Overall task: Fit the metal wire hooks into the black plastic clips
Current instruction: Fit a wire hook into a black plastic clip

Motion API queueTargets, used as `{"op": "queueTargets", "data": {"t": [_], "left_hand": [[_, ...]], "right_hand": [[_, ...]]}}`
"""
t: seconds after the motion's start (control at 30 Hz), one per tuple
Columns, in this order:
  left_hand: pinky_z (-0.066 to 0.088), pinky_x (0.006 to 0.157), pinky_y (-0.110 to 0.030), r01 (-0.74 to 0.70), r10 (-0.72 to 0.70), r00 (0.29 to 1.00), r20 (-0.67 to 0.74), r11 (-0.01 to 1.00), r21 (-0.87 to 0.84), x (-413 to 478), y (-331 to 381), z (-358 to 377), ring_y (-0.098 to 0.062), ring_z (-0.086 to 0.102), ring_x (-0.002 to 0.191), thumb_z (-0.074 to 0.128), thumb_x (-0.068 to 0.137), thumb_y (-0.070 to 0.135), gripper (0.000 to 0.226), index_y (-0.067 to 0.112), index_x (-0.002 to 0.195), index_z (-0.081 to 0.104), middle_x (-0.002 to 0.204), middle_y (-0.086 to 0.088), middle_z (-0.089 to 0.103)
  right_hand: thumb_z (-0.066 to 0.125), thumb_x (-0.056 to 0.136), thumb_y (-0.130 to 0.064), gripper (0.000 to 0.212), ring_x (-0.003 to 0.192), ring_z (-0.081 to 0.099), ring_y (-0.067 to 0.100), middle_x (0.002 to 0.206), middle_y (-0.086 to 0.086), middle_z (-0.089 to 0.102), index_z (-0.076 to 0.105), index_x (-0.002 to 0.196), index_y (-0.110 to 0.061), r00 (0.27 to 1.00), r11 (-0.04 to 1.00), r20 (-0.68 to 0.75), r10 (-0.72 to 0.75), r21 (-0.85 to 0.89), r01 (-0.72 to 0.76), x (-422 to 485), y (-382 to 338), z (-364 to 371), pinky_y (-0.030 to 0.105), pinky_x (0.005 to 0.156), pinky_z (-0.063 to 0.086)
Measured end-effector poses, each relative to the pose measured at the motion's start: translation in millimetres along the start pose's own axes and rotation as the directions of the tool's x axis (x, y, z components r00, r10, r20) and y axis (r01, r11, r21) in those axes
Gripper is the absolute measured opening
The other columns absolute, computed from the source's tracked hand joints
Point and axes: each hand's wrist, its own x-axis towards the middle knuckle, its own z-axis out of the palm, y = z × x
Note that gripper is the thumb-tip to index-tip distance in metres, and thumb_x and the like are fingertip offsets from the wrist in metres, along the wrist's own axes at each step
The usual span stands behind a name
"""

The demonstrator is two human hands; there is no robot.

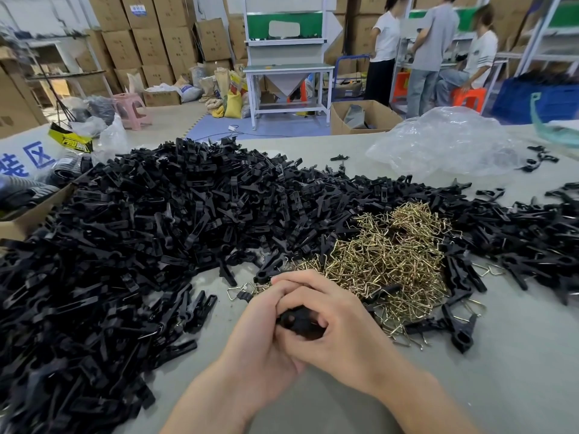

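Observation:
Both hands meet low in the middle of the table, wrapped together around one black plastic clip [301,321]. My left hand [261,333] curls round it from the left, and my right hand [338,327] covers it from the right with fingers laid over the left fingers. Only a dark part of the clip shows between them; any wire hook in it is hidden. Just beyond the hands lies a heap of brass-coloured wire hooks [385,261]. A huge pile of loose black clips [150,233] spreads across the left and far side.
More black clips [532,233] trail off to the right, and a few assembled ones [454,324] lie right of the hooks. A crumpled clear plastic bag [445,142] sits far right. A cardboard box edge [28,220] is at the left. People stand in the background.

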Motion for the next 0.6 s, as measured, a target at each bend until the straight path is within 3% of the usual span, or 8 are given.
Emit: {"op": "queueTargets", "data": {"t": [0.2, 0.37, 0.6], "left_hand": [[0.047, 0.07, -0.03, 0.107, -0.103, 0.992, 0.074, 0.992, -0.061, -3.7, 3.7, -4.3, -0.02, 0.059, 0.07, 0.064, 0.073, 0.013, 0.008, 0.007, 0.076, 0.066, 0.075, -0.011, 0.057], [0.042, 0.071, -0.028, 0.16, -0.145, 0.983, 0.114, 0.978, -0.137, -4.6, 3.4, -3.0, -0.018, 0.056, 0.065, 0.059, 0.08, 0.012, 0.005, 0.007, 0.079, 0.061, 0.071, -0.006, 0.049], [0.046, 0.063, -0.026, 0.129, -0.106, 0.984, 0.144, 0.979, -0.155, -3.1, 0.6, -3.0, -0.018, 0.056, 0.063, 0.048, 0.081, 0.004, 0.014, 0.006, 0.075, 0.06, 0.067, -0.006, 0.049]], "right_hand": [[0.07, 0.084, -0.029, 0.013, 0.114, 0.061, 0.014, 0.118, -0.022, 0.06, 0.066, 0.095, -0.035, 1.0, 1.0, 0.014, 0.011, -0.008, -0.011, 0.0, -1.9, 0.9, 0.036, 0.092, 0.051], [0.066, 0.081, -0.044, 0.017, 0.119, 0.052, 0.006, 0.124, -0.03, 0.057, 0.062, 0.098, -0.041, 1.0, 0.993, 0.004, 0.019, -0.113, -0.018, -2.1, -3.0, 2.0, 0.023, 0.101, 0.04], [0.072, 0.077, -0.033, 0.012, 0.11, 0.044, -0.014, 0.114, -0.022, 0.064, 0.07, 0.089, -0.032, 0.988, 0.967, -0.059, -0.142, -0.223, 0.125, 1.4, -3.9, 3.3, 0.02, 0.099, 0.033]]}}
